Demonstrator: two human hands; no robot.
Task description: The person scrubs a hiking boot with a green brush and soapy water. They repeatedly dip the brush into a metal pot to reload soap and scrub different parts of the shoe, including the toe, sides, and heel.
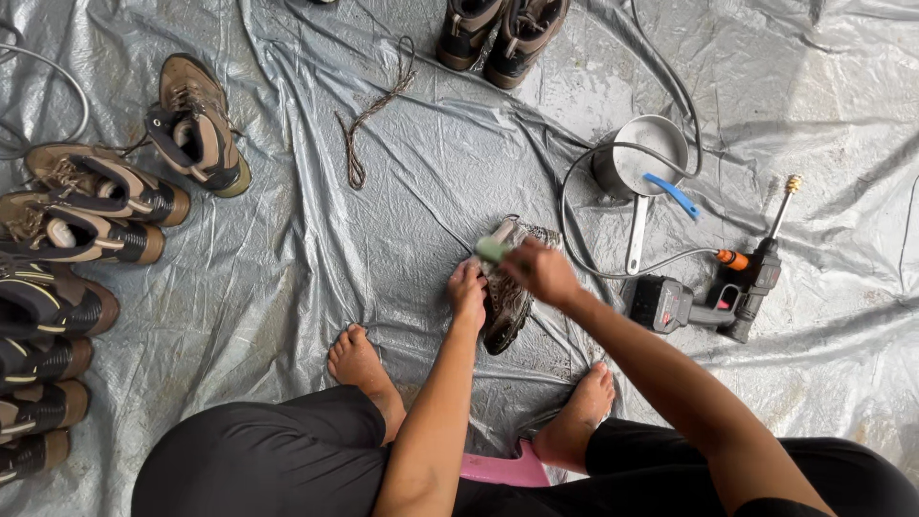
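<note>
A muddy brown boot [507,302] lies on its side on the grey tarp [383,220] between my bare feet. My left hand [468,290] grips its near edge and holds it down. My right hand [541,271] is closed around a pale green brush [493,250], whose head rests on the boot's upper part. Motion blur hides the brush's bristles.
Several brown and black boots [96,191] line the left edge, and a pair [498,33] stands at the top. A metal saucepan [637,163] with a blue brush, a cordless spray gun [718,297] with hose, and a loose lace [369,115] lie nearby. I sit on a pink stool [503,469].
</note>
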